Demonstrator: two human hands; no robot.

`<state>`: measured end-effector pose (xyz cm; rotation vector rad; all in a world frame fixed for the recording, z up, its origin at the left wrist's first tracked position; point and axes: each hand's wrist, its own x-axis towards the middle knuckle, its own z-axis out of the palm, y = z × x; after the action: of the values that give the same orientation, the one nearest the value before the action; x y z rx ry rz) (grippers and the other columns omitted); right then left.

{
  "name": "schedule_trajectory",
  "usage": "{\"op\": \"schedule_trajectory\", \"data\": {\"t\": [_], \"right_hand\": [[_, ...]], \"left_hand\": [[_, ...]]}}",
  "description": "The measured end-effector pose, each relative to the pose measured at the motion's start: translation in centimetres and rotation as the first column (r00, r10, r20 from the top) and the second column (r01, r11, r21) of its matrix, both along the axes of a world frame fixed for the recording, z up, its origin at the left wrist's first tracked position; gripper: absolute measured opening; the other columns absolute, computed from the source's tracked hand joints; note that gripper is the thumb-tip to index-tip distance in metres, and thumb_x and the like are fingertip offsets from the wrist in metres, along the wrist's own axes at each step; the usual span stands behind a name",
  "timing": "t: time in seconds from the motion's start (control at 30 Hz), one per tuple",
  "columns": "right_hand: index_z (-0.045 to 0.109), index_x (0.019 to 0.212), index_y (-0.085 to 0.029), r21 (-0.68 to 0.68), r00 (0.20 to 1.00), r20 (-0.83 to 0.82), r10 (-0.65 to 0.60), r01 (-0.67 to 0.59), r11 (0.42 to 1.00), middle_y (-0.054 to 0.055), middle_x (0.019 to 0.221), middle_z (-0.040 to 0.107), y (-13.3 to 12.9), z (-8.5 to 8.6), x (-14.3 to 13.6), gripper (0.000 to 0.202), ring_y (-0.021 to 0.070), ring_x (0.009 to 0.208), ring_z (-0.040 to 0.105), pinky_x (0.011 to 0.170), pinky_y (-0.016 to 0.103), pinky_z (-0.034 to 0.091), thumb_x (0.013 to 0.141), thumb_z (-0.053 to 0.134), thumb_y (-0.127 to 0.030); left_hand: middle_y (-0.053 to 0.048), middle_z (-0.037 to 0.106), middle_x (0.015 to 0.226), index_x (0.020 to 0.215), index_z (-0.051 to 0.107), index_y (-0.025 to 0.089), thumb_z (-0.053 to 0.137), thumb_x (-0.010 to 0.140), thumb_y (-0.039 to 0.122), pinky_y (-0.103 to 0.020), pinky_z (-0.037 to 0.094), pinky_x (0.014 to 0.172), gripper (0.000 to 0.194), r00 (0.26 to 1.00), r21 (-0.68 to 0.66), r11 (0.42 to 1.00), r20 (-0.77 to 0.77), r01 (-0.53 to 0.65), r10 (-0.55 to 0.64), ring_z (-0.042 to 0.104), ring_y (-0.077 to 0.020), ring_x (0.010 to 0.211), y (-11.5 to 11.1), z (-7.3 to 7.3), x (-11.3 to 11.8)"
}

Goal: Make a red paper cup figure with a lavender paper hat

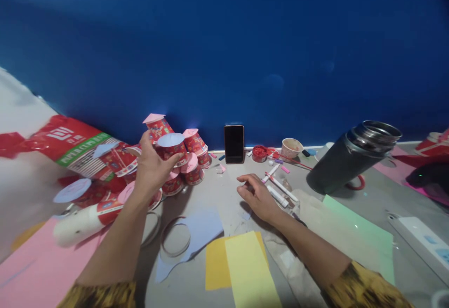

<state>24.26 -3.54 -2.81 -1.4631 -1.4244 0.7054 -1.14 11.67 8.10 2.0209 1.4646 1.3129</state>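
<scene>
My left hand (154,168) is at a red printed paper cup (175,151) with a pale blue paper disc on its top. The thumb lies across the cup's front and the fingers reach along its left side, partly hidden. Similar red cups with pink paper tops, such as the cup (193,173) below it and another cup (196,143) behind, stand close together. My right hand (257,196) hovers over or rests on the table, fingers loosely bent and apart, with nothing in it. Nearest to it lie white markers (277,196).
A phone (234,144) leans against the blue wall. To the right stand a dark flask (336,158), a small bowl (292,147) and a power strip (424,242). A red paper-cup bag (87,144) lies left. Yellow paper (250,266), a tape ring (163,247) and blue paper lie in front.
</scene>
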Motion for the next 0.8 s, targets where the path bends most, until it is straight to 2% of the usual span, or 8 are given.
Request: {"op": "schedule_trajectory", "data": {"t": [0.13,0.3,0.37,0.47,0.53,0.6,0.67,0.8], "right_hand": [[0.062,0.117,-0.021,-0.009,1.0,-0.003,0.001,-0.001,1.0,0.008,0.116,0.062,0.0,0.1,0.0,0.028,0.0201,0.096,0.063,0.085,0.036,0.052,0.095,0.057,-0.038],[0.062,0.117,-0.021,-0.029,1.0,0.001,0.0,0.0,1.0,0.008,0.116,0.061,-0.1,0.3,0.0,0.03,0.0196,0.095,0.063,0.085,0.036,0.051,0.094,0.057,-0.038],[0.062,0.118,-0.021,-0.03,1.0,0.003,-0.004,0.004,1.0,0.008,0.116,0.061,-0.2,0.4,0.0,0.03,0.0196,0.095,0.063,0.083,0.035,0.051,0.094,0.057,-0.038],[0.064,0.116,-0.02,-0.009,1.0,0.01,-0.023,0.023,1.0,0.009,0.116,0.063,-0.1,0.4,0.0,0.03,0.0195,0.092,0.063,0.081,0.035,0.051,0.093,0.058,-0.039],[0.065,0.112,-0.02,-0.004,0.999,0.005,-0.041,0.041,0.999,0.008,0.11,0.067,0.0,0.4,0.1,0.029,0.019,0.087,0.064,0.078,0.034,0.051,0.091,0.06,-0.038],[0.067,0.105,-0.019,-0.046,0.999,-0.008,-0.037,0.036,0.998,0.005,0.094,0.07,0.1,0.3,0.2,0.024,0.0182,0.078,0.063,0.074,0.032,0.05,0.089,0.062,-0.037],[0.068,0.093,-0.02,-0.097,1.0,0.009,-0.007,0.007,0.995,0.001,0.078,0.068,0.0,0.1,0.3,0.015,0.0176,0.072,0.062,0.069,0.03,0.048,0.089,0.062,-0.034],[0.067,0.083,-0.022,-0.098,0.986,0.142,0.087,-0.074,0.992,0.0,0.074,0.07,-0.3,-0.2,0.4,0.017,0.0173,0.07,0.062,0.068,0.028,0.043,0.093,0.057,-0.031]], "left_hand": [[-0.009,0.068,0.127,0.15,0.034,0.02,0.081,0.075,0.037,-0.057,0.052,0.104,0.09,0.999,0.003,1.0,0.033,0.019,-0.019,0.068,-0.0343,0.117,0.1,-0.6,-0.3],[-0.014,0.067,0.128,0.154,0.034,0.015,0.078,0.077,0.039,-0.057,0.054,0.099,0.092,0.998,0.025,0.998,-0.002,-0.065,0.065,0.067,-0.036,0.114,-0.9,-0.7,-0.3],[-0.014,0.067,0.126,0.154,0.035,0.015,0.077,0.078,0.041,-0.055,0.056,0.093,0.09,0.995,0.071,0.992,-0.008,-0.102,0.103,0.067,-0.0357,0.111,-2.0,-0.3,-0.2],[-0.009,0.069,0.12,0.151,0.04,0.023,0.075,0.081,0.042,-0.049,0.057,0.088,0.081,0.992,0.155,0.98,0.007,-0.127,0.127,0.068,-0.0316,0.107,-4.4,0.3,-0.7],[-0.005,0.071,0.114,0.147,0.047,0.03,0.067,0.087,0.048,-0.045,0.057,0.085,0.066,0.999,0.074,0.996,0.001,-0.041,0.041,0.07,-0.0286,0.099,-6.3,0.3,-1.7],[-0.001,0.074,0.093,0.121,0.068,0.031,0.066,0.085,0.053,-0.043,0.056,0.076,0.042,0.989,-0.052,0.998,-0.145,-0.017,0.01,0.07,-0.0268,0.077,-8.0,-0.5,-3.2],[0.0,0.077,0.085,0.102,0.074,0.03,0.067,0.082,0.054,-0.04,0.055,0.072,0.032,0.964,-0.146,0.989,-0.255,0.032,-0.069,0.071,-0.0277,0.074,-9.6,-2.0,-5.1],[-0.006,0.08,0.087,0.094,0.076,0.029,0.066,0.079,0.054,-0.036,0.056,0.068,0.031,0.895,-0.303,0.934,-0.339,0.188,-0.29,0.072,-0.0289,0.076,-12.6,-6.0,-8.0]]}}
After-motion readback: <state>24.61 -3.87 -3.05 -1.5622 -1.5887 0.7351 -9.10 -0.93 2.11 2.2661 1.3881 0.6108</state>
